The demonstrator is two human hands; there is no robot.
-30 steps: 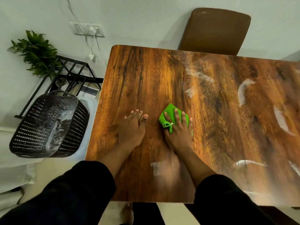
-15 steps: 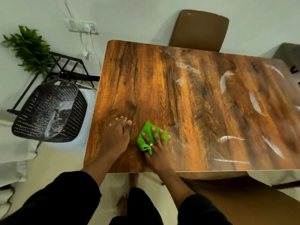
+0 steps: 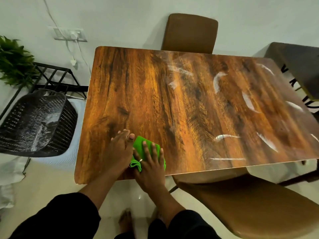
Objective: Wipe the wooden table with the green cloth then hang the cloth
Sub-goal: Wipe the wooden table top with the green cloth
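The folded green cloth (image 3: 140,145) lies on the wooden table (image 3: 172,100) near its front left edge. My right hand (image 3: 150,167) presses flat on the cloth with fingers spread, and a ring shows on one finger. My left hand (image 3: 119,152) rests flat on the bare wood just left of the cloth, its thumb touching the cloth's edge. White smears mark the table's right half (image 3: 217,81).
A dark perforated basket (image 3: 36,123) stands left of the table beside a black metal rack (image 3: 51,78) and a green plant (image 3: 13,61). One brown chair (image 3: 189,32) is at the far side, another (image 3: 250,204) at the near right. A dark seat (image 3: 296,66) stands far right.
My right hand has slid the cloth toward the table's front edge and slightly left. My left hand followed along the wood, and my head pulled back, showing more table.
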